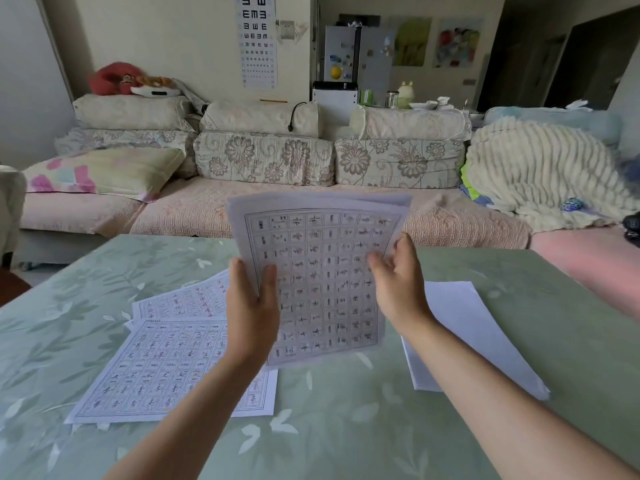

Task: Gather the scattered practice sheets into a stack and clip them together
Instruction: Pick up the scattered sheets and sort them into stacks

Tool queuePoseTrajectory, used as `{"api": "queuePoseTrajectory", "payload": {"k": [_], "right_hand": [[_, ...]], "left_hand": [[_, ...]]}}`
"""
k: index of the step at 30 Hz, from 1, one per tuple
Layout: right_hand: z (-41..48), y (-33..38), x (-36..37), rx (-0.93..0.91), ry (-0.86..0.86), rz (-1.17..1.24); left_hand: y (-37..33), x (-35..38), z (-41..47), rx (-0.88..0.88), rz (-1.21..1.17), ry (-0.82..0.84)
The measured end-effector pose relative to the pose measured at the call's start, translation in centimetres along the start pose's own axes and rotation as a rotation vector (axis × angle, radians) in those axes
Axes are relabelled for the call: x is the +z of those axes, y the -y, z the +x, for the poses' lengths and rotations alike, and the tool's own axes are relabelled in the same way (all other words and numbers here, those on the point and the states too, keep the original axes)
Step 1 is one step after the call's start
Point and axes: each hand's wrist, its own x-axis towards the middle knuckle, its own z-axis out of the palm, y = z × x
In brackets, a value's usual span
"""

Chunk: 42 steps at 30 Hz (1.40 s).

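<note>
Over the green table [346, 427], my left hand [251, 306] pinches the lifted practice sheets [322, 271] at 9 o'clock while my right hand [398, 282], loosely spread, steadies 3 o'clock; gathering seems midway, so next I'd collect the printed sheets [166, 368] at 8 o'clock and the blank-faced sheets [467, 323] at 4 o'clock.

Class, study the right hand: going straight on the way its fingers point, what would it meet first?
The right hand points up and leftward, so it would first meet the right edge of the held sheets that the left hand grips. Depth is unclear; it may already touch them.
</note>
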Motion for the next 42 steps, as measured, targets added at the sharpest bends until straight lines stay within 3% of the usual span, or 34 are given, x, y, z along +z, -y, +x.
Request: {"api": "queuePoseTrajectory", "payload": {"k": [7,13,19,24,29,35,38,42], "right_hand": [[-2.7,-3.0,-0.1,0.228,0.143,-0.112],[-1.2,-1.3,0.2,0.077,0.003,-0.005],[-3.2,-4.3,0.2,0.252,0.142,-0.115],[-2.2,-4.0,-0.1,0.192,0.059,-0.176],[-2.3,-4.5,-1.0,0.346,0.183,-0.266],[1.0,-4.7,-5.5,0.415,0.120,-0.319],[1.9,-7.0,-9.1,0.527,0.099,-0.381],[1.8,-10.9,-13.8,0.630,0.101,-0.509]], "left_hand": [[2.6,0.2,-2.0,-0.094,0.140,0.168],[0.7,0.5,-0.8,0.019,0.043,0.026],[2.7,1.1,-2.7,-0.087,0.074,0.096],[2.1,1.6,-2.2,-0.060,0.077,0.083],[2.4,2.2,-1.8,-0.169,0.202,0.262],[1.1,5.1,0.0,-0.296,0.254,0.406],[0.9,8.4,-1.1,-0.409,0.207,0.498],[0.7,13.5,-3.0,-0.433,0.182,0.550]]}}
